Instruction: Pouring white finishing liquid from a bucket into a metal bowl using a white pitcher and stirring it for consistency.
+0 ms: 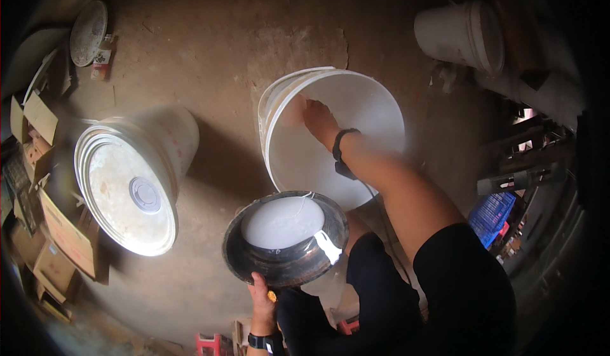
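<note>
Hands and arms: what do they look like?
The right hand is bare, with a dark wristband and, farther up, a black sleeve; a thin dark cord shows beside the forearm. The left hand has a dark watch-like strap and apparently a gold-coloured ring.

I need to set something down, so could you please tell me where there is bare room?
The floor looks bare between the round lid and the upper-right bucket, and between the lidded bucket and the open bucket. It is crowded along the left, with cardboard boxes, and at right, around the blue item.
</note>
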Demonstrator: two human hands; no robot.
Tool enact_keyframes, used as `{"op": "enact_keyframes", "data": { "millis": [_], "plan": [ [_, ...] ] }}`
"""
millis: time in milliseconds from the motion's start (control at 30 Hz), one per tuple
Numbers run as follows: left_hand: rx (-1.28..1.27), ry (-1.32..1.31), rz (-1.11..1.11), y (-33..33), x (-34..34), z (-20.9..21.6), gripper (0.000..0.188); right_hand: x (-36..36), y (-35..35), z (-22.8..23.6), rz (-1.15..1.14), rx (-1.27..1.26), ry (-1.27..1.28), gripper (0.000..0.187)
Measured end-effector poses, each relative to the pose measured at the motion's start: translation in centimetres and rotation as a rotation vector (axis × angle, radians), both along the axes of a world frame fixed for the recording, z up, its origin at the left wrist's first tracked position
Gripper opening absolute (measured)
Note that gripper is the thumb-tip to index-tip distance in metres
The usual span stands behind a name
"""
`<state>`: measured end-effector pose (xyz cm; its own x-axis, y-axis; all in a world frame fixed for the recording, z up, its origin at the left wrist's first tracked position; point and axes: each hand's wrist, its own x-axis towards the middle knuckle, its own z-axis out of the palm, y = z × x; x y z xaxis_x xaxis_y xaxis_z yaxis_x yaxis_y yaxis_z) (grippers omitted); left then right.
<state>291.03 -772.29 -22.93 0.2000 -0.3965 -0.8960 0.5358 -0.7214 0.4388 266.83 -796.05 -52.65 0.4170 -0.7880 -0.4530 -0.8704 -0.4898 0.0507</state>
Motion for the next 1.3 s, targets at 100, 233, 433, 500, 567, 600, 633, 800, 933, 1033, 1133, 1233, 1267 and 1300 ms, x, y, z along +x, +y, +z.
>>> {"op": "enact_keyframes", "data": {
  "millis": [100, 233, 433, 500, 567, 600, 633, 800, 933, 1033, 1133, 1233, 1267, 1300],
  "plan": [
    [0.063, -0.005, 0.043, 1.8, 0.9, -0.1, 0.064, 1.8, 1.0, -0.8, 0.366, -0.198, 0.477, 0.012],
    [-0.023, 0.156, 0.098, -0.7, -1.5, -0.5, 0.064, -4.8, 6.3, -8.3, 0.307, -0.409, 1.005, 0.007],
    [-0.028, 0.046, 0.15, -0.3, 0.3, 1.4, 0.066, 4.1, 4.7, 3.1, 0.384, 0.207, 0.651, 0.013],
    [-0.057, 0.073, 0.144, -0.6, -0.6, 0.8, 0.064, 2.9, 2.7, 4.3, 0.305, 0.553, 0.493, 0.018],
    [-0.061, 0.116, 0.164, -0.8, -1.2, 0.6, 0.064, 2.1, 1.2, 3.6, 0.046, 0.767, 0.175, 0.027],
    [-0.064, 0.12, 0.168, -0.6, -1.3, 0.5, 0.064, 1.9, 0.9, 2.8, 0.048, 0.764, 0.18, 0.027],
    [-0.076, 0.11, 0.158, -0.3, -1.3, 0.2, 0.065, 1.9, 0.6, 1.7, -0.069, 0.812, 0.12, 0.026],
    [-0.06, 0.118, 0.2, 0.0, -1.2, 0.4, 0.067, 1.8, -1.1, 1.3, 0.12, 0.904, -0.116, 0.026],
    [-0.05, 0.1, 0.194, -0.1, -1.1, 0.4, 0.069, 2.5, -1.5, 4.2, -0.96, 1.128, -0.422, 0.029],
    [-0.057, 0.126, 0.178, -1.1, -1.4, 0.7, 0.069, 1.2, -1.0, 2.2, -0.793, 1.009, -0.639, 0.032],
    [-0.053, 0.101, 0.147, -0.6, -1.1, 0.4, 0.068, 1.9, -2.7, 2.7, -0.998, 0.988, -0.593, 0.035],
    [-0.057, 0.04, 0.103, -0.3, -0.7, -0.1, 0.066, 1.6, -5.0, 6.3, -0.816, 0.906, -0.562, 0.034],
    [-0.061, 0.027, 0.086, -0.4, -0.5, 0.0, 0.065, 1.6, -5.6, 7.7, -0.812, 0.904, -0.581, 0.034],
    [-0.076, 0.025, 0.085, -0.9, -0.5, 0.3, 0.065, 1.3, -5.8, 8.8, -0.807, 0.902, -0.596, 0.034]
  ]
}}
